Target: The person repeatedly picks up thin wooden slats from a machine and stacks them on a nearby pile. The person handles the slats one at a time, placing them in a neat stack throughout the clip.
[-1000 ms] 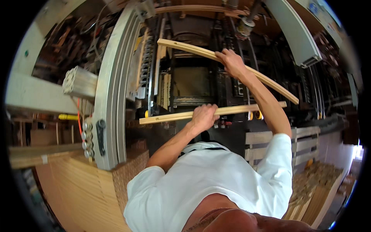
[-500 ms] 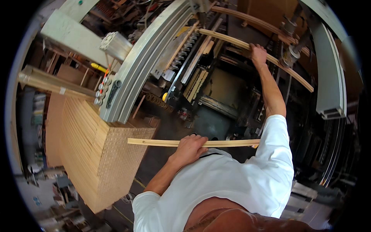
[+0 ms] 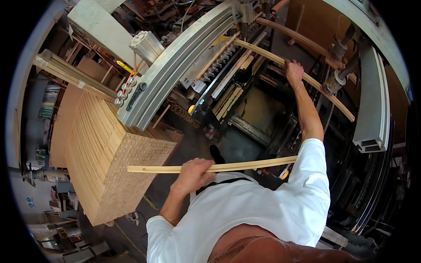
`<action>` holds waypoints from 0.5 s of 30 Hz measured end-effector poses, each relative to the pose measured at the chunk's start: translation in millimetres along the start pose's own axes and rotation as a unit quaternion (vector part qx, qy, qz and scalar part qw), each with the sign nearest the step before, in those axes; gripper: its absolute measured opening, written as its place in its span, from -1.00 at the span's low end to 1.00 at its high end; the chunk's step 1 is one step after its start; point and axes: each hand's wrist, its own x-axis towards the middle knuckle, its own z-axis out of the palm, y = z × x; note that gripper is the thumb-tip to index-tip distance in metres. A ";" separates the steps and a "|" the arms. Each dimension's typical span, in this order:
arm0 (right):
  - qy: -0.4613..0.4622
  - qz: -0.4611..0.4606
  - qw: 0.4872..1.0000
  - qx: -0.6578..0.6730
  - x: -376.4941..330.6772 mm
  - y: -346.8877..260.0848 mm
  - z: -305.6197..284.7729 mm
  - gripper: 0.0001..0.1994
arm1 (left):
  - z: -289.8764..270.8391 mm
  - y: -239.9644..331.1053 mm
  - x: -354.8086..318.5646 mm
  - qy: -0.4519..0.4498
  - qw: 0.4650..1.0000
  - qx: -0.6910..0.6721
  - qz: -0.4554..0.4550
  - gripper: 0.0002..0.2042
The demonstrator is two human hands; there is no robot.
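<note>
Dark metal machinery (image 3: 248, 130) lies beyond the left grip (image 3: 195, 175), which is wrapped around a long pale grooved wooden strip (image 3: 245, 165). Left of that grip stands a large stack of pale wooden strips (image 3: 98, 162). The right grip (image 3: 294, 72) clasps a second long pale wooden strip (image 3: 263, 52); a ribbed silver metal beam (image 3: 184, 59) runs to its left, a round grey metal clamp (image 3: 334, 84) crowds its right.

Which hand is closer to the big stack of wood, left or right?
Left. The left hand is just right of the stack, holding a wooden strip; the right hand is farther away, up and right, holding another strip.
</note>
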 end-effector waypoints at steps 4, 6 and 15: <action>0.019 0.013 1.000 -0.001 -0.7 4.4 -4.8 -0.76 | -44.6 -3.4 -31.4 0.034 0.997 -0.008 -0.062 -0.67; 0.005 0.018 1.000 -0.010 -0.4 1.7 -4.5 -0.75 | -70.0 6.5 -53.1 0.050 0.985 -0.038 -0.159 -0.68; -0.014 0.034 0.999 -0.034 12.3 6.9 9.9 -0.75 | -119.9 -16.7 -212.5 0.249 0.883 -0.170 -0.360 -0.67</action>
